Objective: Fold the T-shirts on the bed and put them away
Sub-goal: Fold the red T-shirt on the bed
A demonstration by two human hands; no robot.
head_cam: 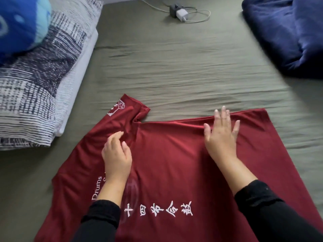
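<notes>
One dark red T-shirt of smooth, slightly shiny fabric [174, 163] lies spread flat before us on the near half of the bed, its far edge folded over into a soft ridge. White Chinese characters run across it near us, white Latin lettering including "Drums" runs along its left part, and a small white emblem marks the sleeve that points far-left. Our left hand [117, 154] rests on the shirt just below that sleeve, fingers loosely curved and close together, gripping nothing that we can see. Our right hand [221, 135] lies flat on the folded far edge, fingers straight and spread apart. Both our arms wear black sleeves [272, 212].

Under the shirt is a wrinkled olive-green bed sheet [174, 70]. On the left sit a pillow in a white-and-navy striped case [43, 75] and, on top of it, a bright blue cushion [19, 23]. A bundled navy blanket [286, 32] lies far right, and a white charger with grey plug and cable [180, 12] rests at the far edge.
</notes>
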